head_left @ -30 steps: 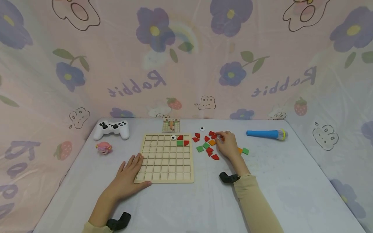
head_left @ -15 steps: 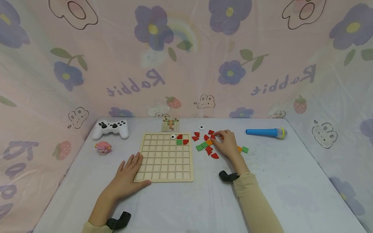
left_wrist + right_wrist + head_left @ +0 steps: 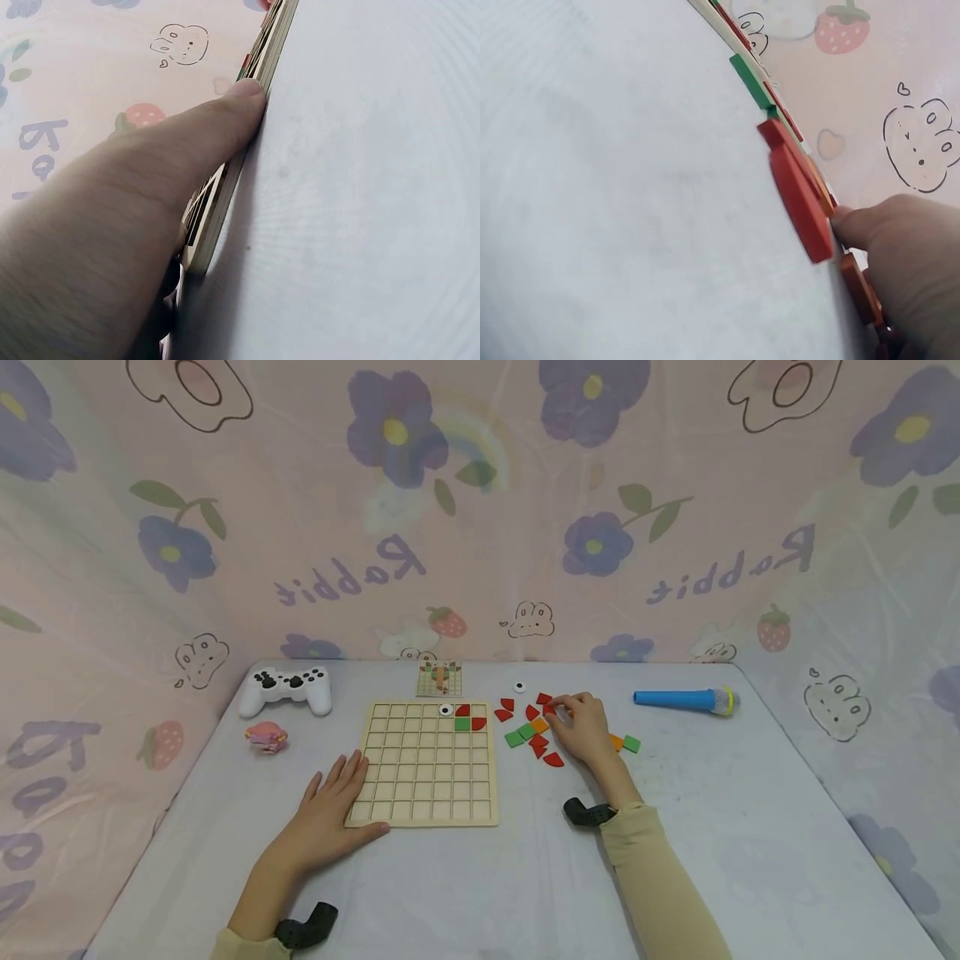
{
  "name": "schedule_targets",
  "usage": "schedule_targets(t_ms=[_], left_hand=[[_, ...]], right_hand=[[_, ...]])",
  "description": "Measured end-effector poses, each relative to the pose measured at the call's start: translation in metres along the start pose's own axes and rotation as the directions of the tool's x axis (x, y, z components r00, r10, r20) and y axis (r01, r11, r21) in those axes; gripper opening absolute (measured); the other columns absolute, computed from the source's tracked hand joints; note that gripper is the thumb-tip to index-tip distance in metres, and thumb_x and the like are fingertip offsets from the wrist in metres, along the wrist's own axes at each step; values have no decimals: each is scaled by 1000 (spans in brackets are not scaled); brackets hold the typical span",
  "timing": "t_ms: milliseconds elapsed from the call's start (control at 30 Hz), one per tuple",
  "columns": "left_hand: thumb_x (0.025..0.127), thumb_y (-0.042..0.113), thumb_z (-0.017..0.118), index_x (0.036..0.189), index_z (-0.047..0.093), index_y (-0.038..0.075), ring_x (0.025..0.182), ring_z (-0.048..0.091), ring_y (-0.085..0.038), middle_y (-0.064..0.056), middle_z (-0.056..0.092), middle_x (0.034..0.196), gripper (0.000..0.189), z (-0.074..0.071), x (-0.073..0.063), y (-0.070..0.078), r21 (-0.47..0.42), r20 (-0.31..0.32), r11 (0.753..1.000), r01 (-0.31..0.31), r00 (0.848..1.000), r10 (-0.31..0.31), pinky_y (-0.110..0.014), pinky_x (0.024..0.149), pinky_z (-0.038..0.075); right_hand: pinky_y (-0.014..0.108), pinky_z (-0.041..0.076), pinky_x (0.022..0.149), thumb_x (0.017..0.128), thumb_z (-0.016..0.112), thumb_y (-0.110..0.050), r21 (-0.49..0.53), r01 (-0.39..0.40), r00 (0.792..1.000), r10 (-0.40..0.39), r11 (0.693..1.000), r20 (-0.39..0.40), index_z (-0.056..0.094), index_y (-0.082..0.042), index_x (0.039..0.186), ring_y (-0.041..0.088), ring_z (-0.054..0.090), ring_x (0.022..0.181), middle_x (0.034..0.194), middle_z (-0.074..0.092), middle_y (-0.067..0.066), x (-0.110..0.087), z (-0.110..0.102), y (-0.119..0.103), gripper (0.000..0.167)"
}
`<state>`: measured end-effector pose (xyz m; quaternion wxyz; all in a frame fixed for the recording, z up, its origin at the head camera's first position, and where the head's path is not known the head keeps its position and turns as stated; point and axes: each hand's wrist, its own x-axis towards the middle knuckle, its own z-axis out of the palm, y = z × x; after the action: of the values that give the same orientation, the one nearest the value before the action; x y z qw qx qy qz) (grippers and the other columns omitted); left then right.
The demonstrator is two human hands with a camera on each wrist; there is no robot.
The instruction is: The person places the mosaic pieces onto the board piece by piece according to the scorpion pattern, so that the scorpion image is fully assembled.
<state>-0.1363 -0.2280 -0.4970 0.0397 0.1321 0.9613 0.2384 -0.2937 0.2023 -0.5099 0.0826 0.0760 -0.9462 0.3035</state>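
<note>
In the head view, my left hand [image 3: 321,820] rests at the near left corner of the wooden grid board [image 3: 430,787], fingers spread along its left side and thumb at its front edge. A white eye disc [image 3: 446,710], red quarter-round pieces [image 3: 478,723] and a green square [image 3: 462,724] fill cells at the board's far right corner. My right hand [image 3: 587,731] reaches into the loose pieces, thumb and index finger bent at a red piece [image 3: 548,710] beside an orange square [image 3: 540,725]. Whether the fingers pinch that red piece, I cannot tell.
Several red pieces [image 3: 553,760] and green squares [image 3: 514,739] lie right of the board. A loose eye disc [image 3: 519,687] and a pattern card [image 3: 439,678] are behind. A game controller [image 3: 286,691] and pink toy [image 3: 266,737] stand left, a blue microphone [image 3: 682,700] right.
The orange square has shifted slightly left, against a green square. My right hand has stayed over the pieces with small finger movements; my left hand has not moved.
</note>
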Motion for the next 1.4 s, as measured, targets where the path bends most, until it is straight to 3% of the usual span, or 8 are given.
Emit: schedule_targets(t_ms=[367, 600, 767, 1000, 1167, 1400], left_hand=[[91, 69, 70, 166, 26, -2, 163, 12, -44, -21, 18, 175, 113, 1, 1, -2, 8, -2, 1000, -2, 1000, 2, -70, 126, 7], [91, 68, 71, 166, 25, -2, 163, 12, -43, -21, 17, 176, 113, 1, 2, -4, 9, -8, 1000, -3, 1000, 3, -69, 126, 6], [91, 68, 71, 166, 25, -2, 163, 11, -43, -20, 16, 176, 113, 1, 2, -4, 3, -5, 1000, -1, 1000, 1, -69, 127, 5], [91, 67, 71, 167, 24, -1, 163, 10, -43, -20, 15, 176, 113, 1, 1, -3, -5, -1, 1000, -2, 1000, 2, -68, 127, 4], [91, 66, 72, 167, 24, -2, 163, 10, -43, -20, 15, 176, 113, -1, 0, -2, -6, -1, 1000, 0, 1000, 0, -68, 127, 3], [91, 67, 71, 167, 25, -1, 163, 11, -43, -20, 16, 176, 113, 0, 1, -2, -7, -2, 1000, -1, 1000, 1, -68, 127, 4]], right_hand=[[54, 41, 93, 103, 70, -21, -6, 26, 999, -26, 1000, 20, 71, -3, 125, 42, 48, 111, 122, 58, 26, 0, 0, 0, 29], [51, 40, 92, 104, 68, -22, 27, 0, 1000, 0, 1000, 19, 70, -2, 125, 40, 46, 112, 121, 55, 24, 1, -3, -4, 29], [58, 41, 101, 107, 65, -24, 80, -19, 1000, 17, 997, 22, 67, 0, 129, 42, 46, 120, 125, 56, 24, 0, -7, -15, 32], [63, 33, 108, 109, 62, -26, 124, -59, 995, 48, 991, 91, 62, 0, 135, 40, 44, 125, 129, 56, 21, -4, -13, -38, 37], [58, 39, 109, 108, 63, -23, 144, -31, 995, 16, 989, 98, 62, 1, 134, 38, 46, 124, 129, 58, 21, -4, -13, -53, 35], [48, 49, 93, 106, 65, -18, 181, 92, 991, -109, 979, 83, 65, 4, 129, 37, 53, 112, 119, 61, 22, 5, 1, -75, 32]])
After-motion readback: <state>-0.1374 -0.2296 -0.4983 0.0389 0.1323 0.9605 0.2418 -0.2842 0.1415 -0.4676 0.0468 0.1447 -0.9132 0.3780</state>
